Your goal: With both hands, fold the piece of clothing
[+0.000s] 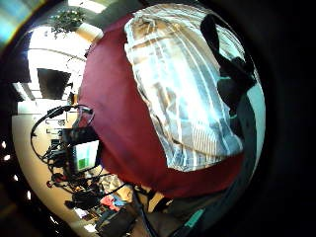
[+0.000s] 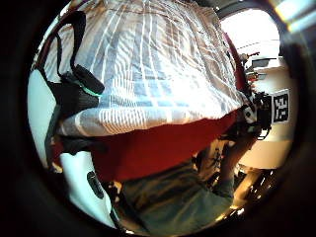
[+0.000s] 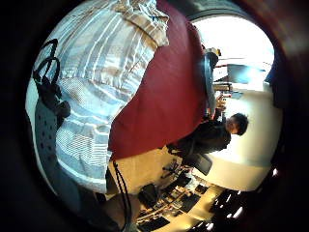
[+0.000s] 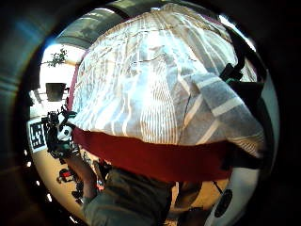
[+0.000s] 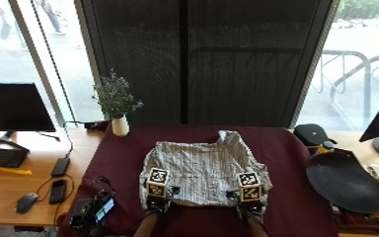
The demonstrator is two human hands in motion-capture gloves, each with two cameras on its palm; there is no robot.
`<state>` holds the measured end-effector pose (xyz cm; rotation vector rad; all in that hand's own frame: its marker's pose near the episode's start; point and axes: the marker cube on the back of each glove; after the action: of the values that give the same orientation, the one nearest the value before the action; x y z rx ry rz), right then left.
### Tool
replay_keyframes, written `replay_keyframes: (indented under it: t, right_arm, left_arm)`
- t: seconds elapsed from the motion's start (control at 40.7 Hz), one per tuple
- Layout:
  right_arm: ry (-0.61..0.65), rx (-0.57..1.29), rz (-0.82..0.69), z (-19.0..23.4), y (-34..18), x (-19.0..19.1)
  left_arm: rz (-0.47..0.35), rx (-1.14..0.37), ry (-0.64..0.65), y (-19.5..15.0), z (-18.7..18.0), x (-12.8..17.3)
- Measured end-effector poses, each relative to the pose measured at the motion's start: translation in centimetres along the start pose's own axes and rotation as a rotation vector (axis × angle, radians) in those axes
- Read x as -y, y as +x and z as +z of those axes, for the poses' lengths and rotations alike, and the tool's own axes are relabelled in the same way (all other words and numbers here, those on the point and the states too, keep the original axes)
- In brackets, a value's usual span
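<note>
A light striped shirt (image 5: pixel 203 168) lies spread flat on the dark red tablecloth (image 5: pixel 120 158), collar end away from me. My left hand (image 5: pixel 155 203) is at the shirt's near left hem and my right hand (image 5: pixel 250 207) at the near right hem. In the left palm views the shirt (image 1: pixel 177 89) (image 2: pixel 148 64) fills the picture, with black-gloved fingers (image 1: pixel 229 79) (image 2: pixel 74 91) curled on its edge. The right palm views show the shirt (image 3: pixel 96 58) (image 4: pixel 141 89) bunched at the corner beside that hand's fingers (image 3: pixel 48 92) (image 4: pixel 247 92), which pinch it.
A white vase of flowers (image 5: pixel 118 123) stands at the table's far left corner. A small device with a screen (image 5: pixel 94 210) sits at the near left edge. A black round object (image 5: pixel 346 182) lies to the right. A wooden desk (image 5: pixel 18 182) with keyboard and mouse adjoins on the left.
</note>
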<state>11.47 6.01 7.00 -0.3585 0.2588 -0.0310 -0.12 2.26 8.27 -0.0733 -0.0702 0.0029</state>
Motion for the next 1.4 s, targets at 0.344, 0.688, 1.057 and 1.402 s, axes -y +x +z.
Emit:
replay_keyframes:
  t: [0.344,0.688,1.057,1.402]
  right_arm:
    - [0.017,-0.17,-0.126,-12.3,-1.0,-5.3]
    - [0.24,-0.183,0.098,-17.8,-3.2,15.9]
    - [0.307,-0.255,0.154,-16.5,-4.8,23.8]
    - [0.379,0.015,0.27,-18.0,0.3,21.5]
  left_arm:
    - [0.182,0.107,-0.017,-1.7,-12.2,-5.6]
    - [-0.081,0.081,-0.14,-5.4,-12.2,10.2]
    - [-0.139,0.1,-0.046,-4.1,-8.0,16.8]
    - [-0.276,0.075,0.023,-5.8,-6.6,16.5]
